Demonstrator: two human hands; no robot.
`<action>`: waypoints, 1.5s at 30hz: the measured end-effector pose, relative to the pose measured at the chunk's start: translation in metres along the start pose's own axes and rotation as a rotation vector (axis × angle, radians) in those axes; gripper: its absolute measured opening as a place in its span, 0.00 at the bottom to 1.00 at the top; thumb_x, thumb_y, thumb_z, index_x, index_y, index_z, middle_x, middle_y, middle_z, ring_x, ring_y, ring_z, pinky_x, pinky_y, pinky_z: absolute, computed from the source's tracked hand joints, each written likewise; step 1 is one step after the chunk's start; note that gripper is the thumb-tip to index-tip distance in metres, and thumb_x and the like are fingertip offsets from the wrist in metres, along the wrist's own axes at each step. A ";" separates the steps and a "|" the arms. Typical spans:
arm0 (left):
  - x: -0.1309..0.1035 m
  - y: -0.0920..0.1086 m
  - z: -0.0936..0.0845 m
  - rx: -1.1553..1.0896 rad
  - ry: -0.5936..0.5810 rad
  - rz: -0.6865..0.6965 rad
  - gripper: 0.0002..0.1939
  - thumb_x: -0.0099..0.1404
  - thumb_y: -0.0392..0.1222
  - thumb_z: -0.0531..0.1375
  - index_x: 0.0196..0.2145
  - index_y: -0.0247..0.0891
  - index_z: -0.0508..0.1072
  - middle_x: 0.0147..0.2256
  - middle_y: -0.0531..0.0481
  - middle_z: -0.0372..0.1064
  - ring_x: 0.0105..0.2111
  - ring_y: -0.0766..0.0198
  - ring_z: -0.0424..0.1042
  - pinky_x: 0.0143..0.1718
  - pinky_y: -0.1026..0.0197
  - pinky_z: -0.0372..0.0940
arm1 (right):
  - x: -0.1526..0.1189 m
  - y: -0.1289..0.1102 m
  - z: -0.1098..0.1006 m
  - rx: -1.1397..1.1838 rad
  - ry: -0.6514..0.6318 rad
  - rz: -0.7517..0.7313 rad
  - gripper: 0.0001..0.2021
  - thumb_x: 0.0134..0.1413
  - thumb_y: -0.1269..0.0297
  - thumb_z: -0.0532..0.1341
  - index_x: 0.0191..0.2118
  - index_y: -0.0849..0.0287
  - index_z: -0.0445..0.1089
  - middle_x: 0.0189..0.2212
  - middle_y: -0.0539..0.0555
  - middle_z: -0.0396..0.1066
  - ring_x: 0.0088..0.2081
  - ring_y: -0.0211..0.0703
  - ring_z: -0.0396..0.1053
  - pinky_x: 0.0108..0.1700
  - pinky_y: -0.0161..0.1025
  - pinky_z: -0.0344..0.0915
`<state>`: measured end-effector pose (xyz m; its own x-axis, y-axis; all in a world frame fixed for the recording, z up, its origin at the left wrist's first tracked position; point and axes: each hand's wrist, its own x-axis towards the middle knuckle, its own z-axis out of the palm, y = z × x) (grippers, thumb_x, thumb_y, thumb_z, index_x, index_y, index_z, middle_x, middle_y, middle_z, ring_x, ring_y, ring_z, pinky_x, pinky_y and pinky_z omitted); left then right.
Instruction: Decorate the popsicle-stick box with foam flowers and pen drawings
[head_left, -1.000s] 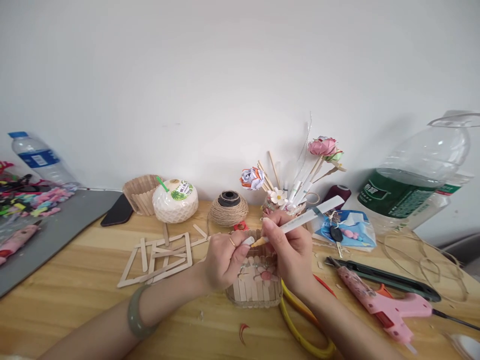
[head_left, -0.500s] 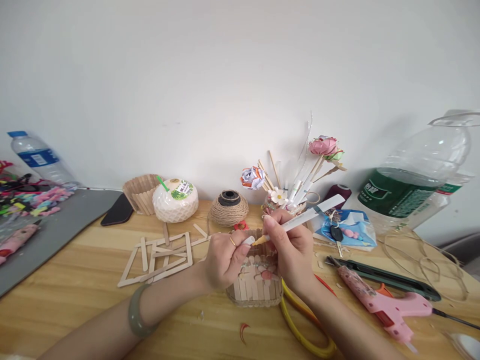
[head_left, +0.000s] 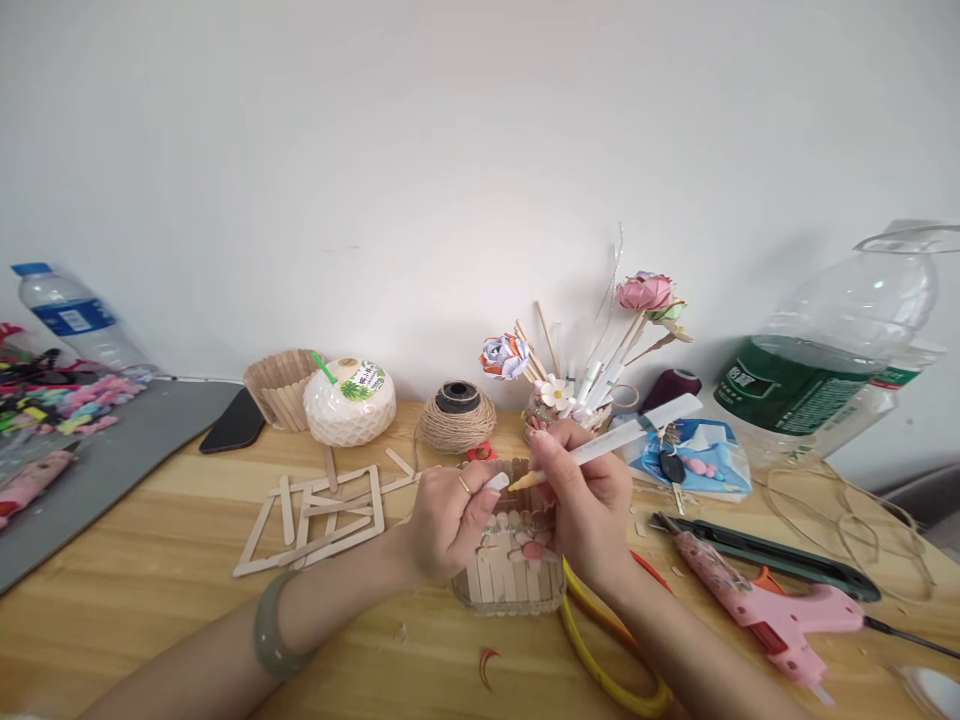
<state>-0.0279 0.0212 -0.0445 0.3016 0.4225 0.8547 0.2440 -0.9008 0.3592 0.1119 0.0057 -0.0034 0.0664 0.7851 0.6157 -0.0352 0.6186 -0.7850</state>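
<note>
My right hand (head_left: 592, 505) grips a white marker (head_left: 619, 437), which slants up to the right, its yellow tip pointing at my left hand (head_left: 445, 515). Closed fingers of the left hand pinch a small white piece (head_left: 497, 482) that looks like the marker's cap. A narrow gap lies between this cap and the yellow tip. Below and behind both hands stands a small basket of craft sticks (head_left: 510, 585), partly covered by them. Flower decorations (head_left: 531, 549) are on its front, and twine runs around its base.
Flat craft-stick frames (head_left: 379, 500) lie left of the hands. Behind are a twine spool (head_left: 459, 420), a white coconut (head_left: 349, 405) and a pot of paper flowers (head_left: 556, 392). To the right lie a cutter knife (head_left: 787, 560), a pink glue gun (head_left: 780, 605) and a yellow ring (head_left: 600, 655).
The right hand and marker have shifted slightly right, so the gap between tip and cap is a little wider. The left hand holds nearly still.
</note>
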 end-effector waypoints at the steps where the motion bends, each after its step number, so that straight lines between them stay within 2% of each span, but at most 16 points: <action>1: 0.000 0.000 0.000 0.002 -0.001 -0.004 0.12 0.71 0.40 0.46 0.35 0.39 0.67 0.17 0.56 0.61 0.15 0.67 0.61 0.18 0.65 0.55 | -0.001 0.003 0.000 0.012 0.027 0.000 0.18 0.60 0.56 0.59 0.21 0.57 0.62 0.16 0.44 0.56 0.18 0.33 0.52 0.20 0.32 0.50; 6: -0.001 -0.001 0.000 0.011 -0.004 -0.004 0.12 0.72 0.41 0.46 0.33 0.39 0.66 0.17 0.55 0.63 0.16 0.66 0.63 0.19 0.65 0.56 | -0.001 0.008 -0.001 0.042 0.060 0.019 0.19 0.61 0.55 0.58 0.22 0.57 0.61 0.17 0.45 0.56 0.19 0.33 0.52 0.20 0.31 0.50; 12: -0.001 -0.001 0.001 0.013 -0.015 0.013 0.13 0.72 0.42 0.46 0.39 0.38 0.68 0.17 0.57 0.61 0.15 0.67 0.61 0.18 0.65 0.54 | 0.004 -0.005 0.001 0.005 -0.052 0.064 0.17 0.57 0.58 0.61 0.20 0.58 0.63 0.17 0.44 0.56 0.19 0.32 0.51 0.21 0.31 0.52; 15: -0.001 0.000 0.001 0.015 -0.033 0.012 0.15 0.73 0.43 0.45 0.42 0.37 0.68 0.17 0.56 0.62 0.15 0.66 0.63 0.19 0.65 0.56 | 0.003 -0.010 0.002 0.016 -0.144 0.154 0.17 0.56 0.56 0.61 0.21 0.58 0.62 0.17 0.44 0.55 0.19 0.32 0.52 0.21 0.31 0.53; 19: 0.000 0.003 0.000 0.027 -0.051 -0.009 0.15 0.73 0.44 0.44 0.39 0.38 0.68 0.17 0.55 0.63 0.15 0.65 0.64 0.18 0.64 0.56 | 0.001 -0.011 0.002 0.024 -0.194 0.270 0.18 0.57 0.52 0.59 0.22 0.56 0.60 0.16 0.44 0.53 0.18 0.33 0.50 0.19 0.32 0.52; 24: 0.003 0.010 0.000 0.066 -0.075 -0.060 0.14 0.74 0.43 0.44 0.34 0.40 0.65 0.18 0.55 0.65 0.16 0.66 0.66 0.19 0.65 0.57 | 0.005 -0.010 0.000 0.009 -0.195 0.179 0.19 0.58 0.50 0.58 0.23 0.56 0.59 0.18 0.44 0.54 0.20 0.33 0.52 0.21 0.31 0.52; 27: 0.003 0.012 0.000 0.088 -0.099 -0.074 0.13 0.74 0.42 0.44 0.35 0.39 0.65 0.19 0.54 0.67 0.17 0.66 0.67 0.19 0.65 0.58 | 0.005 -0.010 0.001 -0.002 -0.191 0.143 0.19 0.59 0.50 0.56 0.23 0.56 0.59 0.20 0.45 0.55 0.21 0.34 0.53 0.22 0.32 0.55; 31: 0.005 0.015 -0.002 0.136 -0.116 -0.056 0.12 0.74 0.41 0.44 0.38 0.38 0.66 0.20 0.54 0.68 0.17 0.65 0.68 0.20 0.65 0.57 | 0.004 -0.011 0.002 -0.034 -0.200 0.102 0.18 0.61 0.52 0.54 0.24 0.56 0.58 0.20 0.45 0.55 0.21 0.35 0.53 0.24 0.33 0.55; 38: 0.020 0.021 -0.013 0.222 -0.125 0.008 0.13 0.72 0.38 0.47 0.33 0.36 0.69 0.20 0.52 0.70 0.18 0.65 0.68 0.20 0.64 0.57 | 0.008 -0.019 -0.002 -0.148 -0.227 0.037 0.17 0.62 0.57 0.53 0.23 0.56 0.58 0.20 0.45 0.55 0.23 0.35 0.54 0.25 0.35 0.54; 41: 0.027 0.024 -0.019 0.214 -0.151 -0.041 0.13 0.72 0.39 0.49 0.35 0.35 0.72 0.22 0.50 0.73 0.20 0.65 0.70 0.22 0.65 0.60 | 0.012 -0.026 -0.005 -0.197 -0.255 -0.004 0.17 0.63 0.59 0.53 0.23 0.56 0.60 0.21 0.46 0.57 0.25 0.36 0.56 0.27 0.35 0.55; 45: 0.033 0.027 -0.026 0.116 -0.162 -0.124 0.13 0.72 0.41 0.51 0.33 0.36 0.73 0.19 0.55 0.69 0.17 0.70 0.66 0.21 0.68 0.60 | 0.016 -0.033 -0.010 -0.160 -0.284 0.015 0.16 0.62 0.58 0.56 0.23 0.57 0.65 0.20 0.46 0.60 0.24 0.36 0.58 0.27 0.35 0.55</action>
<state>-0.0348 0.0079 0.0029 0.4040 0.5485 0.7321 0.3901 -0.8272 0.4045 0.1238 -0.0026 0.0317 -0.2141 0.7853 0.5809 0.1245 0.6118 -0.7811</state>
